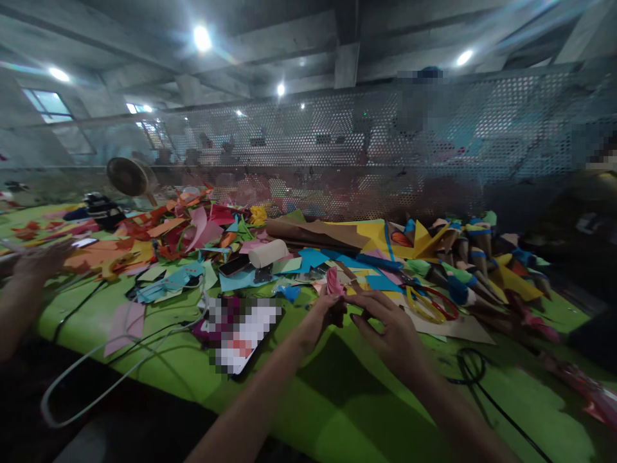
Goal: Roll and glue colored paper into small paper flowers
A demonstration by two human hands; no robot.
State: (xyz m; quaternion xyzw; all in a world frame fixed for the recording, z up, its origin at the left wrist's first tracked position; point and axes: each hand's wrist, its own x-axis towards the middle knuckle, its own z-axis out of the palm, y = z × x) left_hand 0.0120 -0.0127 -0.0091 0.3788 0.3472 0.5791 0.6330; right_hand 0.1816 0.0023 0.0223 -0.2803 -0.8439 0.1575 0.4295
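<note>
My left hand is closed around the lower end of a small pink piece of rolled or folded paper, which stands up above the fingers. From the right, my right hand reaches toward it with a fingertip at the left hand, by the paper's base. Its thumb and forefinger are apart, and nothing shows between them. Whether that fingertip touches the paper cannot be made out. Just beyond the hands lie blue paper sheets and yellow- and red-handled scissors.
A phone and a looped white cable lie left on the green tabletop. Coloured paper scraps pile up behind, with cone-shaped paper pieces at right. A black cord runs front right. Another person's hand is far left.
</note>
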